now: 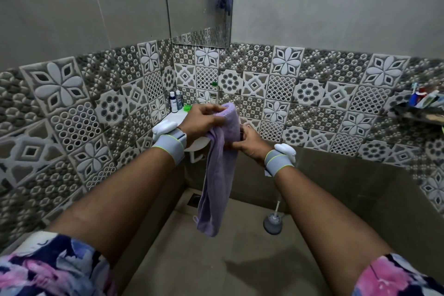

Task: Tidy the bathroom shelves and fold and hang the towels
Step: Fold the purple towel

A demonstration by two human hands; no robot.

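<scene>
**Item 1: lilac terry hand towel** (218,170). Centre of frame, held in the air in front of the corner. Bunched lengthwise into a narrow strip; top end rolled over at centre, lower end hanging free toward the floor, touching nothing.

**Item 2: left hand** (199,120). Centre, just left of the towel top. Fingers curled round the top end, gripping it. Grey wristband w/ white sensor pod (168,137) on the wrist.

**Item 3: right hand** (245,143). Centre, slightly lower and right. Fingers closed on the towel's mid-section. Hands near each other, not touching, both clamped on the same towel. Matching band (280,160).

**Item 4: white plastic corner shelf** (173,116). Behind the left hand, partly hidden. Holds a dark blue bottle (173,102), a grey-blue bottle (178,97) just beside it, and a bright green item (187,108), type unclear. Clear bottle w/ green cap (213,94) stands further right; its base is hidden.

**Item 5: frameless wall mirror** (199,2). Top centre; reflects a bluish cloth on a metal hook.

**Item 6: dark wall rack** (420,114). Right edge; toothbrushes and tubes on it.

**Item 7: grey toilet-brush holder w/ white handle** (272,221). Floor, lower centre-right, against the wall.

**Item 8: floor drain** (193,199). Corner, left of the towel's lower part.

**Misc:** floral sleeves (48,269) at both lower corners.
</scene>
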